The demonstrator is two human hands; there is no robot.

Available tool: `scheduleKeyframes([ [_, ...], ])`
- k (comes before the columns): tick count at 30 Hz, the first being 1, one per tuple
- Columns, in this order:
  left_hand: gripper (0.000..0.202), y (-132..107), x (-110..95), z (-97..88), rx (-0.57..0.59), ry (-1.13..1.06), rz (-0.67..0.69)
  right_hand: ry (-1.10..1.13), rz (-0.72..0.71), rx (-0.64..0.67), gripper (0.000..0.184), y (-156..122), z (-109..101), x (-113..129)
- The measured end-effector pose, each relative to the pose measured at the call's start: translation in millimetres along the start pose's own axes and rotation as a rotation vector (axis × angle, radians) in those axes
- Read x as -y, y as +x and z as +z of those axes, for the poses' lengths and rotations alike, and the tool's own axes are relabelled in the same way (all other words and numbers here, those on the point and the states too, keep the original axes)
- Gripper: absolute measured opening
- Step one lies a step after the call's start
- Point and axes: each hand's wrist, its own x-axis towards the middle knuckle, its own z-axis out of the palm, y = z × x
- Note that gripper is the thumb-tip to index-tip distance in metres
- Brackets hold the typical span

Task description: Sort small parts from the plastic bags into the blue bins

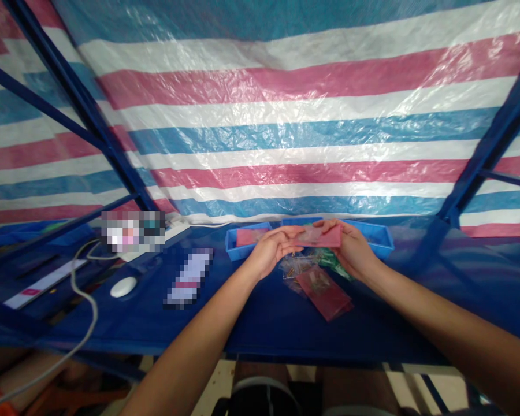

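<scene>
Both my hands hold one small pink plastic bag [317,236] level above the blue table [264,323]. My left hand [272,249] pinches its left end and my right hand [351,247] grips its right end. Below the hands lie a clear bag with small brass-coloured parts [295,267], a green bag [333,260] and another pink bag [325,292]. Behind the hands stand shallow blue trays [231,245], the left one holding a pink bag [250,236].
A white mouse [123,286] with a pale cable [84,312] lies at the left, next to a blurred-out flat item [188,278]. Blue frame posts [481,167] rise on both sides. A striped tarpaulin [286,127] closes off the back.
</scene>
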Motion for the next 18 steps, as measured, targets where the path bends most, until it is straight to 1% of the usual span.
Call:
scheduleKeyframes([
  [3,0.032,-2,-3,2.6,-0.003,-0.005,-0.035,-0.024,-0.013,0.007,0.01,0,-1,-3],
  [5,0.034,-3,-2,4.0,-0.034,0.041,0.0,-0.05,0.014,-0.005,0.009,0,-2,-6],
  [8,0.038,-2,3,2.9,-0.098,0.131,0.089,-0.082,0.063,-0.049,0.029,2,-4,-10],
  [10,0.037,1,3,-1.3,-0.146,0.178,0.164,-0.086,0.068,-0.068,0.033,4,-6,-10],
  [12,0.035,4,-1,-8.9,-0.219,0.234,0.25,-0.074,0.069,-0.064,0.03,5,-6,-9],
  [14,0.032,5,-11,-20.6,-0.307,0.325,0.316,-0.057,0.078,-0.052,0.027,4,-6,-6],
  [16,0.03,4,-23,-36.3,-0.403,0.482,0.349,-0.056,0.094,-0.051,0.027,3,-5,-5],
  [18,0.033,2,-34,-54.1,-0.503,0.637,0.36,-0.077,0.108,-0.05,0.028,3,-4,-5],
])
